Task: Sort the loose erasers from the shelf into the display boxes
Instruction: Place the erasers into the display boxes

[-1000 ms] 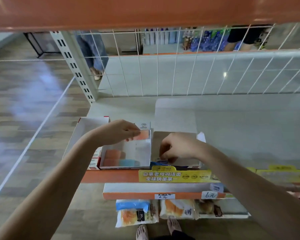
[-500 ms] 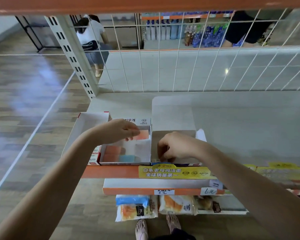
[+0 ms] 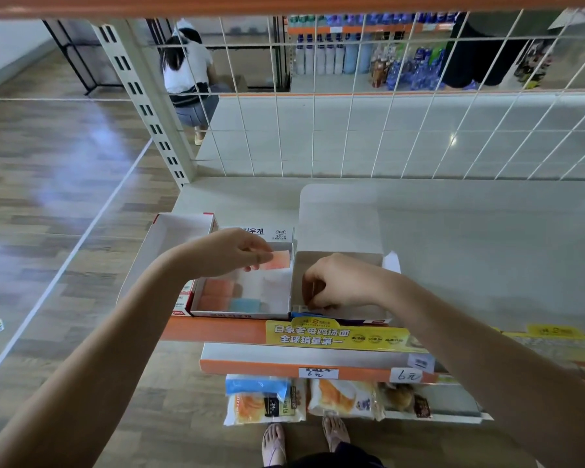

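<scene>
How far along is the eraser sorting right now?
Partly done: orange and blue erasers already lie in the white middle display box. The left hand pinches an orange eraser over it; the right hand reaches into the right-hand cardboard box. The leftmost box looks unfilled.

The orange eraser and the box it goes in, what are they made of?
The orange eraser, pinched by the left hand, looks like soft rubber or plastic with a glossy, slightly see-through wrap; the blur leaves this open. The middle display box looks like thin white printed cardboard, with folded flat walls and matte insides.
</scene>
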`<state>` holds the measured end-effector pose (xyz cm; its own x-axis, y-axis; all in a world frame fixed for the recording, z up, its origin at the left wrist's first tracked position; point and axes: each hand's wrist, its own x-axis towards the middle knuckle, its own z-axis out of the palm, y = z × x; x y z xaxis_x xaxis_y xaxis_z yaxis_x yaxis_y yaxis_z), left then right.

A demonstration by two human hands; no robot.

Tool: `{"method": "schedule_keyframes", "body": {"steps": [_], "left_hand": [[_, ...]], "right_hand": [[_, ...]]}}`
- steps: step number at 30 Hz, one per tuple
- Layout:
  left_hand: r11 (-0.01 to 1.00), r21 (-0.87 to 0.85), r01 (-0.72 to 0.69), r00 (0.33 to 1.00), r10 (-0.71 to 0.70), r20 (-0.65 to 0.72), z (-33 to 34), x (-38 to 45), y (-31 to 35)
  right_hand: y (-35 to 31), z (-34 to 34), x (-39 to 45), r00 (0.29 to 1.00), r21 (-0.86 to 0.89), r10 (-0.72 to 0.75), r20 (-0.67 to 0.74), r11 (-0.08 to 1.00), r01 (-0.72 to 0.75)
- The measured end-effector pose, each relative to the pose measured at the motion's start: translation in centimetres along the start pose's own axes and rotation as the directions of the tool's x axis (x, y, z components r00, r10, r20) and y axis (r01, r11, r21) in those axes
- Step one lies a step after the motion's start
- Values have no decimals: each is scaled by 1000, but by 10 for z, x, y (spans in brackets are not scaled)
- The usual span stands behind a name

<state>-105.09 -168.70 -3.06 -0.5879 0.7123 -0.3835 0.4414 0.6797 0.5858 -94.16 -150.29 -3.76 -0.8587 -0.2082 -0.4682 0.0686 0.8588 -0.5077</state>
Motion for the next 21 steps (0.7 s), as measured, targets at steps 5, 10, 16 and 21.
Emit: {"method": "schedule_keyframes", "body": {"steps": [5, 10, 16, 21], "left_hand": [[1000, -4, 19, 1000, -19, -8, 1, 0, 1], [999, 21, 45, 999, -45, -13, -2, -2, 2], [996, 46, 73, 995, -70, -65, -10, -9, 7], [988, 98, 123, 988, -113, -103, -22, -21, 4]], "right_hand": [[-1, 0, 2, 1000, -62, -26, 0, 998, 26], [2, -11, 2, 999, -72, -43, 1, 997, 43], [2, -42, 3, 993, -51, -90, -78, 995, 86], [-16, -63, 13, 977, -81, -173, -126, 983, 163]]}}
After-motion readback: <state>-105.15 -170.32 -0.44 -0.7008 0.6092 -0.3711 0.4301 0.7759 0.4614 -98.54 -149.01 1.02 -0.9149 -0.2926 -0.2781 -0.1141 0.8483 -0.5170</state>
